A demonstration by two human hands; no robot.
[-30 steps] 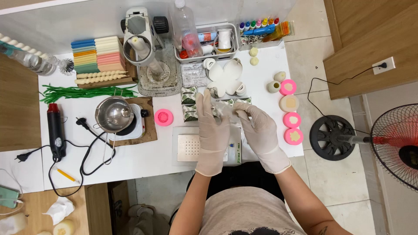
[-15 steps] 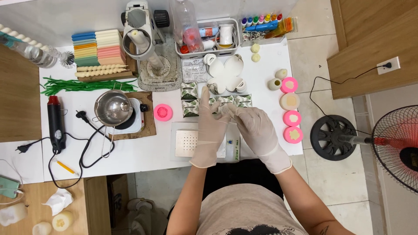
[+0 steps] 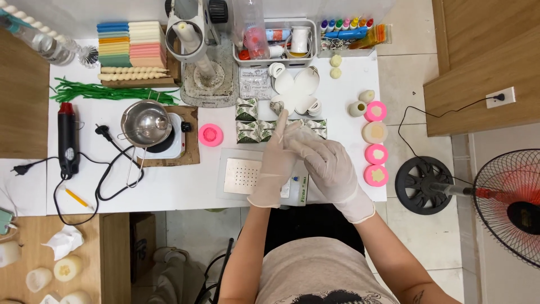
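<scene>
Hands (image 3: 304,160) meet near table (image 3: 185,194) edge.

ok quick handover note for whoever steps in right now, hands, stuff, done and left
Left hand: gloved, fingers straight, flat over the digital scale.
Right hand: gloved, fingers on the left hand's glove; whether it grips cannot be told.
Nearby: small patterned packets, pink moulds on the right, steel pot on the hotplate, left.
Done: gloves on both hands.
Left: scale plate bare, pot looks empty.
</scene>
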